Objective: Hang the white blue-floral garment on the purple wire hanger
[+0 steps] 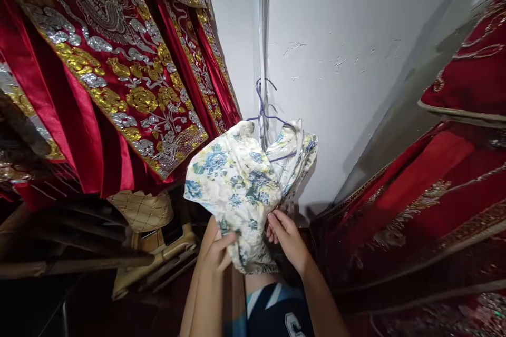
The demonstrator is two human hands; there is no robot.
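Observation:
A white blouse [241, 184] with blue flowers and short sleeves is spread in front of me, on a purple wire hanger [261, 110] whose hook points up. The hanger's bar shows through the open neckline. My left hand [221, 250] is closed on the blouse's lower left side, thumb in front and the other fingers partly behind the cloth. On the opposite side, my right hand [283, 233] pinches the blouse's right front edge, with its fingers curled. The gathered hem hangs between my two hands.
Red garments [138, 63] with gold and silver embroidery hang at left, and more red embroidered cloth [435, 195] fills the right. Ahead are a white wall [336, 37] and a vertical pipe [261, 21]. Wooden chair-like frames [158, 263] stand lower left.

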